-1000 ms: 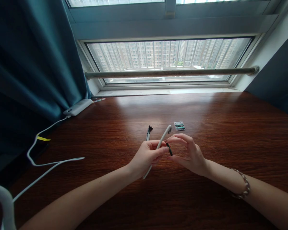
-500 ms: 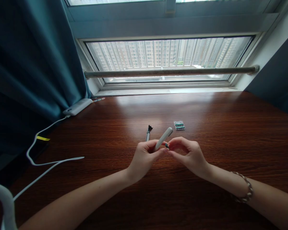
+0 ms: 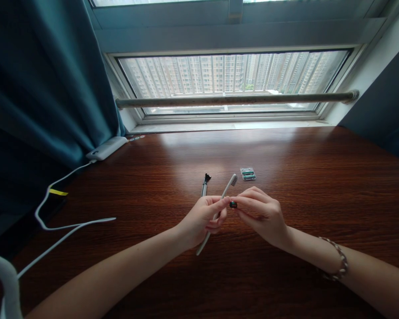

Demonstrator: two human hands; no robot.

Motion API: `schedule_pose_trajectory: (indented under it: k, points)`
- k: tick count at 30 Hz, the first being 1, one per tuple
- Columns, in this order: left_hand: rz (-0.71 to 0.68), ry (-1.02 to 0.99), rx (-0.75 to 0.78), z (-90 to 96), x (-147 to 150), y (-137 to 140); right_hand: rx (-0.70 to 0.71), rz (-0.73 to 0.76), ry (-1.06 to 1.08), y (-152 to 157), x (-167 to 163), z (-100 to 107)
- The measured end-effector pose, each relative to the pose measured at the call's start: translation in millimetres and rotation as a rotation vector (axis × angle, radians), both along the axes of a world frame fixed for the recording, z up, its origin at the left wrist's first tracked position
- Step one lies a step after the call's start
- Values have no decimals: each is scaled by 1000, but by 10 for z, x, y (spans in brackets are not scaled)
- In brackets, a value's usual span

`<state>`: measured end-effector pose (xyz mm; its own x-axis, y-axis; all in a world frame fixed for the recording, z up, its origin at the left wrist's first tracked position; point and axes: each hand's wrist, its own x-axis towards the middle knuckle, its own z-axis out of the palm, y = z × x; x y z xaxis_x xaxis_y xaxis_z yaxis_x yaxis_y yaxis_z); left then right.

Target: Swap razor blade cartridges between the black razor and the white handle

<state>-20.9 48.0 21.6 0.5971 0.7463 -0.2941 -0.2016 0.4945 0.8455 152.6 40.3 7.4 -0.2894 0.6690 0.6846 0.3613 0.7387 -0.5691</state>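
Note:
My left hand [image 3: 209, 216] is closed on a white toothbrush [image 3: 224, 189], which slants across the fingers with its dark bristles at the upper end facing right. Between the two hands is a small dark razor cartridge [image 3: 233, 204] with a hint of green. The thumb and fingers of my right hand [image 3: 262, 212] pinch it, and my left fingertips meet it from the other side. Just beyond my left hand lies a razor handle [image 3: 204, 186] with a black top end. Farther off, a clear case [image 3: 248, 173] holds green-and-black cartridges.
The brown wood-grain table [image 3: 306, 186] runs up to a window with a metal bar [image 3: 236, 101] across it. At the left, a white power bank [image 3: 107, 148] with a white cable [image 3: 73, 227] lies beside a blue curtain [image 3: 53, 79].
The toothbrush has turned in my left hand: its bristles now show and its lower end sticks out below the palm. The cartridge has turned its wider side to view. My right fingers have straightened.

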Motion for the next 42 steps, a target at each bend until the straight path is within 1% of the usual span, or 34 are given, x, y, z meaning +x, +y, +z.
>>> schedule_pose_trajectory:
  k: [2,6,13,15,17,20,22,24,27,33,37,40,42]
  points:
    - [-29,-5,-21,-11,-4,0,30,-12,-18,12,8,-4]
    - [-38,-31,-19,-7,-12,-6,37,-15,-26,22,16,-1]
    - [-37,-2,1,3,-5,-19,-8,-3,14,-4,-5,24]
    - [-10,-15,23,8,-9,-16,-64,-30,48,11,-3,20]
    - [25,-1,74,23,-18,-7,-167,-82,107,47,5,5]
    - [43,93,195,55,-34,9,-316,-127,202,117,25,-27]
    - [37,179,279,67,-40,17,-355,-116,233,152,38,-45]
    - [36,257,342,69,-44,24,-358,-101,235,168,47,-53]
    - [66,324,393,65,-51,30,-343,-86,224,173,55,-55]
    - [83,382,463,80,-70,41,-333,-76,239,174,59,-64]
    - [122,408,504,89,-72,49,-330,-65,232,167,57,-66]
    - [104,424,542,86,-70,52,-330,-62,251,167,57,-70]
    - [100,439,539,76,-69,57,-334,-56,263,168,56,-72]
